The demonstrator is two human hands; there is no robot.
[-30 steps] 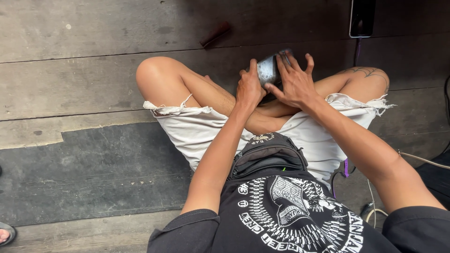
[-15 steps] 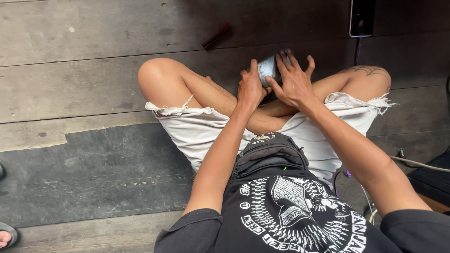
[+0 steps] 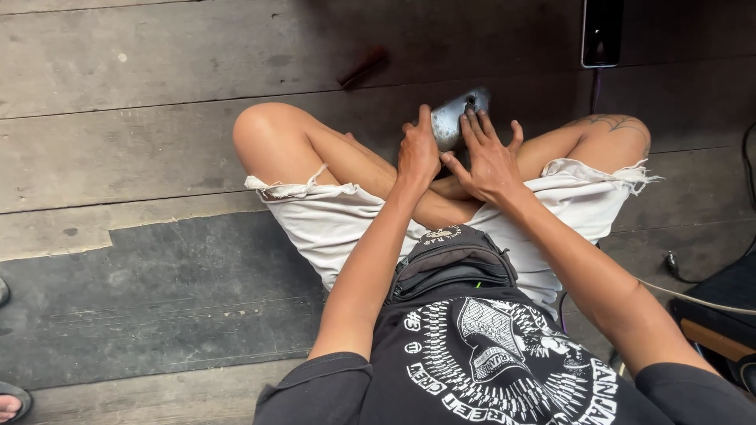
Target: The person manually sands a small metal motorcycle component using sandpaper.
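Note:
I sit cross-legged on a wooden plank floor. Both hands meet over my crossed shins on a small grey-blue metal part (image 3: 459, 112) with a dark hole near its far end. My left hand (image 3: 417, 153) grips its left side, thumb and fingers wrapped around it. My right hand (image 3: 488, 157) lies over its right side with fingers spread and fingertips pressing on the top. Most of the part's underside is hidden by my hands and legs.
A dark phone (image 3: 602, 31) lies on the floor at the far right with a cable running toward me. A short reddish-brown stick (image 3: 362, 68) lies beyond my knees. A black box (image 3: 720, 307) and cables sit at my right. A sandalled foot (image 3: 9, 401) shows at the lower left.
The view has shifted slightly. The metal part has tilted so its top face shows more. My right fingers have spread flatter over it. Both hands stay on it.

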